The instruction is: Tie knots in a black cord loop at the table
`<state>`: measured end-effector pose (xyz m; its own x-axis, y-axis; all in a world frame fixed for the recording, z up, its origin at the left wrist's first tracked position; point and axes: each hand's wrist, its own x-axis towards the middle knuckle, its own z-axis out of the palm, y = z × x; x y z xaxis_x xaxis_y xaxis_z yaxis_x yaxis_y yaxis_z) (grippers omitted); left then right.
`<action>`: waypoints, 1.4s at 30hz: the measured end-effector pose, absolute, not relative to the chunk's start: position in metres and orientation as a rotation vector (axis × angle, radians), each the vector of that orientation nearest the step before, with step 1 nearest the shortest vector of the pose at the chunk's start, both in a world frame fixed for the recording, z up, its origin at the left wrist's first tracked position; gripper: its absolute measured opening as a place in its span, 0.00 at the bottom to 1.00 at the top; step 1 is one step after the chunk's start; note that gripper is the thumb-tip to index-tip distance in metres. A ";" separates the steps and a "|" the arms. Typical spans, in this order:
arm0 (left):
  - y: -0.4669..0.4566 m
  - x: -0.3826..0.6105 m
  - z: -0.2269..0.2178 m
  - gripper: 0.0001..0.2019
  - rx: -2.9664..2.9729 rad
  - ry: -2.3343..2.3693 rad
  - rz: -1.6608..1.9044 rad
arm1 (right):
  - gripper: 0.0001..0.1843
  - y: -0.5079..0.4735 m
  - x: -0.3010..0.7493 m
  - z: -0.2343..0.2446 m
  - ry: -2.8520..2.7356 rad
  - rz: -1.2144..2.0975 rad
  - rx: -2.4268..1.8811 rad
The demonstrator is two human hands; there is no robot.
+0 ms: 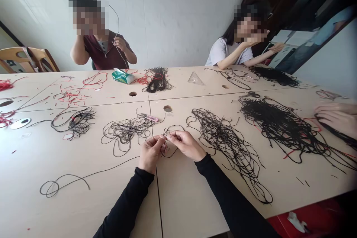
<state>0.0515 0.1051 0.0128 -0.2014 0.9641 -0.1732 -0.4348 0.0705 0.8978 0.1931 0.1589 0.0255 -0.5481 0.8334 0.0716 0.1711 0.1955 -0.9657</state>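
My left hand (152, 152) and my right hand (188, 143) meet over the middle of the table, fingertips pinched close together on a thin black cord (176, 153). Part of the cord loops out beneath my right hand. From my left hand a long cord tail (111, 170) runs left and ends in loose coils on the table. The exact spot where my fingers grip is too small to make out. A loose pile of thin black cord (126, 131) lies left of my hands, and a larger heap of black cords (223, 137) lies right of them.
Pink-handled snips (150, 117) lie just beyond my hands, near a round table hole (167, 108). Dark scissors (249, 95) rest farther right, behind a thick black cord heap (273, 122). A co-worker's hand (337, 117) holds cords at right. Two people sit opposite, near a green tissue pack (122, 77).
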 end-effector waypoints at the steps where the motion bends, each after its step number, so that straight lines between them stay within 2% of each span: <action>1: 0.105 0.052 0.014 0.13 0.656 1.098 1.458 | 0.18 0.159 0.194 0.026 -1.858 1.380 -0.938; 15: 0.106 0.050 0.011 0.14 0.677 1.115 1.415 | 0.18 0.161 0.196 0.025 -1.885 1.479 -0.901; 23: 0.107 0.050 0.011 0.14 0.623 1.100 1.452 | 0.16 0.162 0.195 0.026 -1.807 1.369 -0.941; 32: 0.106 0.052 0.008 0.13 0.680 1.096 1.436 | 0.15 0.163 0.193 0.019 -1.771 1.468 -0.894; 38: 0.107 0.051 0.008 0.13 0.624 1.091 1.449 | 0.17 0.162 0.196 0.024 -1.847 1.440 -0.956; 42: 0.108 0.050 0.010 0.13 0.554 1.076 1.499 | 0.15 0.159 0.197 0.030 -1.893 1.367 -0.933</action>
<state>0.0503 0.1083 0.0101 -0.2363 0.9460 -0.2217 -0.5129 0.0724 0.8554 0.1969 0.1594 0.0299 -0.5605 0.8245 0.0770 0.1861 0.2160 -0.9585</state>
